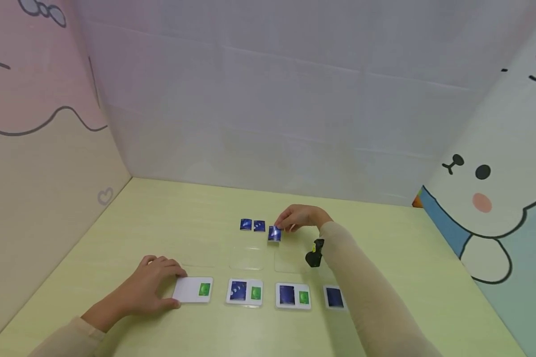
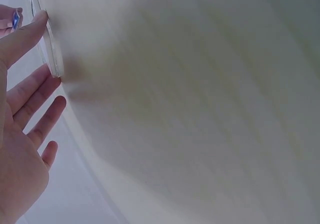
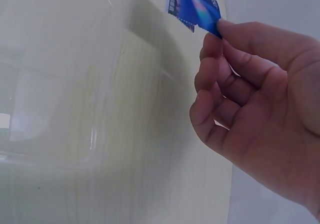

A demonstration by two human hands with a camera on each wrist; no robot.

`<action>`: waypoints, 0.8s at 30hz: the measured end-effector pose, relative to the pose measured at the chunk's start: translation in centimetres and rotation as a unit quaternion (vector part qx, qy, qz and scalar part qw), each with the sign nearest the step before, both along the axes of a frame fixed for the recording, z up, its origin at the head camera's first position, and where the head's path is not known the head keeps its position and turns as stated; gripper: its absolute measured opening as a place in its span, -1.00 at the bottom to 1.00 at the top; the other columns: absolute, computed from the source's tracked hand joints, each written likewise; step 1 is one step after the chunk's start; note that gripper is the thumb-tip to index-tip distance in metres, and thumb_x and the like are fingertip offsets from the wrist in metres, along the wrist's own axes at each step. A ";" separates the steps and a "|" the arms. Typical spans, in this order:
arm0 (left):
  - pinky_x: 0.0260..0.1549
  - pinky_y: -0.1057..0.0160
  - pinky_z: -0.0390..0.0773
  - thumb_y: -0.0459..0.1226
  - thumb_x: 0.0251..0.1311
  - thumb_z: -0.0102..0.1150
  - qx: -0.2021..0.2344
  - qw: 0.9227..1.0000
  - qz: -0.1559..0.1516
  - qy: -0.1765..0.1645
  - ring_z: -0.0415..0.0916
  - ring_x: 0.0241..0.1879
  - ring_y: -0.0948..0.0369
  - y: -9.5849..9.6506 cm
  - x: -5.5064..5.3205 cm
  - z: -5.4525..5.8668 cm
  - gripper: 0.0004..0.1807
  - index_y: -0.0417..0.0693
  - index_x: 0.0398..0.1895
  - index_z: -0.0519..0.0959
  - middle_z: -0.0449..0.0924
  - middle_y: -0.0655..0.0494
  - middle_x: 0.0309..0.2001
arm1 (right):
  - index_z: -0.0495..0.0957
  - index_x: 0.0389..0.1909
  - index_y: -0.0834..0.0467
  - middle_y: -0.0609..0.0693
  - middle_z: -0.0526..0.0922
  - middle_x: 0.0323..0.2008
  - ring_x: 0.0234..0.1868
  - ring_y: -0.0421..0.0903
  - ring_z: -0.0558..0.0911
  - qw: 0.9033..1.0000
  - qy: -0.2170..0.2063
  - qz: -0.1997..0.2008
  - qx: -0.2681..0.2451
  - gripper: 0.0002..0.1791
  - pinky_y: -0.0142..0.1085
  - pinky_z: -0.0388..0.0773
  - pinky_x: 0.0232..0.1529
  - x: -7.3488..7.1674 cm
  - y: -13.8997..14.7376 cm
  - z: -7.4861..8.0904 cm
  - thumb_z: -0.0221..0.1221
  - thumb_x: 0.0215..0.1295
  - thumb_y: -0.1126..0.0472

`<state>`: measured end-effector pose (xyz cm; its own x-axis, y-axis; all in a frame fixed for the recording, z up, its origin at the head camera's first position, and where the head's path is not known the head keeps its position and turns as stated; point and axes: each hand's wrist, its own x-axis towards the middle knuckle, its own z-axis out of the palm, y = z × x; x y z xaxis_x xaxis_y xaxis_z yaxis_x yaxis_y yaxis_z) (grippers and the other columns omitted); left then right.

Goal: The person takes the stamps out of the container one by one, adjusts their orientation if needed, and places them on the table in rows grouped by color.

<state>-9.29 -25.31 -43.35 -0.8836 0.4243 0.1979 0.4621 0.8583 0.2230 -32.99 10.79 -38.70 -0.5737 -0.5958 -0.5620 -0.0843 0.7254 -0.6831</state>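
My right hand [image 1: 300, 216] pinches a small blue stamp [image 1: 274, 234] between thumb and index finger, held above the table. In the right wrist view the stamp [image 3: 199, 8] has a toothed edge and a bright comet-like streak. My left hand [image 1: 149, 283] grips a white card [image 1: 188, 290] by its left corners, thumb at the near one and fingers at the far one. That card bears one green stamp [image 1: 204, 289] on its right side. The left wrist view shows the card in a clear sleeve or case [image 2: 53, 59], seen edge-on; the other fingers are spread.
Two blue stamps [image 1: 246, 224] lie farther back. Right of my left hand are more cards, one [image 1: 250, 292] with blue and green stamps, another [image 1: 298, 296] alike, and one [image 1: 335, 297] partly behind my right sleeve. Clear plastic pieces [image 1: 246, 259] lie behind the cards.
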 end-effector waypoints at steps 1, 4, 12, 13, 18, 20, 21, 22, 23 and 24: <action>-0.01 -0.06 0.24 0.04 -0.28 0.49 0.000 1.000 -0.001 0.001 0.51 -0.04 0.17 0.0 0.0 0.0 -0.50 0.19 -0.17 0.60 0.62 0.33 -0.13 | 0.57 0.04 0.25 -0.14 0.56 -0.38 -0.32 -0.20 0.46 1.000 0.003 0.000 0.004 -0.69 -0.33 0.53 -0.08 -0.1 -0.1 0.0 0.09 0.38 0.19; -0.01 -0.05 0.24 0.04 -0.28 0.49 0.000 1.000 -0.002 0.005 0.51 -0.05 0.18 -0.1 0.0 -0.1 -0.50 0.19 -0.17 0.60 0.62 0.34 -0.13 | 0.57 0.04 0.24 -0.13 0.55 -0.37 -0.32 -0.20 0.45 1.000 0.011 0.002 0.012 -0.68 -0.34 0.51 -0.11 -0.2 -0.2 0.0 0.09 0.38 0.18; -0.02 -0.04 0.23 0.05 -0.29 0.49 0.014 1.000 -0.007 0.004 0.50 -0.08 0.20 -0.1 0.3 -0.1 -0.49 0.17 -0.18 0.60 0.61 0.34 -0.15 | 0.59 0.02 0.27 -0.18 0.56 -0.43 -0.38 -0.21 0.43 0.999 0.034 -0.005 0.020 -0.69 -0.38 0.45 -0.27 -0.1 -0.7 -0.7 0.11 0.35 0.20; -0.02 -0.03 0.23 0.05 -0.29 0.49 0.014 1.000 -0.008 0.003 0.49 -0.08 0.20 -0.1 0.3 -0.1 -0.49 0.17 -0.18 0.60 0.61 0.34 -0.15 | 0.60 0.02 0.26 -0.17 0.57 -0.44 -0.39 -0.21 0.43 0.999 0.040 -0.004 0.020 -0.69 -0.38 0.44 -0.29 -0.2 -0.7 -0.9 0.11 0.35 0.20; -0.01 -0.04 0.23 0.06 -0.27 0.49 0.012 1.000 -0.007 -0.003 0.50 -0.06 0.19 -0.1 0.4 -0.1 -0.49 0.18 -0.17 0.60 0.61 0.34 -0.14 | 0.62 -0.01 0.24 -0.13 0.56 -0.43 -0.44 -0.21 0.42 0.997 0.076 0.004 0.027 -0.69 -0.40 0.42 -0.34 -0.3 -1.0 -1.3 0.12 0.34 0.17; -0.01 -0.05 0.23 0.07 -0.27 0.49 0.012 1.000 -0.006 -0.006 0.50 -0.05 0.19 0.0 0.4 -0.1 -0.49 0.18 -0.16 0.60 0.61 0.34 -0.13 | 0.63 -0.01 0.23 -0.12 0.56 -0.43 -0.44 -0.20 0.41 0.995 0.091 0.005 0.033 -0.69 -0.40 0.41 -0.34 -0.3 -1.1 -1.3 0.13 0.33 0.17; -0.01 -0.05 0.23 0.06 -0.27 0.48 0.012 1.000 -0.006 -0.006 0.50 -0.05 0.19 0.0 0.4 -0.1 -0.49 0.18 -0.16 0.60 0.61 0.34 -0.13 | 0.63 -0.01 0.23 -0.11 0.57 -0.42 -0.45 -0.19 0.42 0.994 0.100 0.006 0.035 -0.69 -0.40 0.41 -0.34 -0.3 -1.1 -1.3 0.12 0.33 0.17; 0.00 -0.06 0.23 0.06 -0.27 0.48 0.011 1.000 -0.005 -0.007 0.50 -0.05 0.19 0.0 0.5 0.0 -0.49 0.18 -0.16 0.60 0.61 0.34 -0.13 | 0.63 -0.02 0.23 -0.11 0.58 -0.42 -0.45 -0.19 0.42 0.993 0.108 0.006 0.038 -0.69 -0.40 0.41 -0.34 -0.2 -1.1 -1.3 0.12 0.33 0.17; 0.00 -0.06 0.23 0.06 -0.26 0.48 0.010 1.000 -0.005 -0.008 0.50 -0.04 0.18 0.0 0.5 0.0 -0.49 0.18 -0.16 0.60 0.61 0.33 -0.12 | 0.63 -0.02 0.23 -0.10 0.59 -0.41 -0.45 -0.19 0.42 0.992 0.116 0.005 0.039 -0.70 -0.40 0.41 -0.34 -0.2 -1.2 -1.3 0.12 0.33 0.17; 0.00 -0.07 0.23 0.06 -0.26 0.48 0.010 1.000 -0.005 -0.009 0.50 -0.04 0.18 0.0 0.5 0.0 -0.49 0.18 -0.16 0.60 0.61 0.33 -0.12 | 0.64 -0.02 0.23 -0.10 0.60 -0.40 -0.45 -0.20 0.42 0.992 0.123 0.003 0.041 -0.70 -0.41 0.41 -0.34 -0.2 -1.2 -1.3 0.12 0.33 0.18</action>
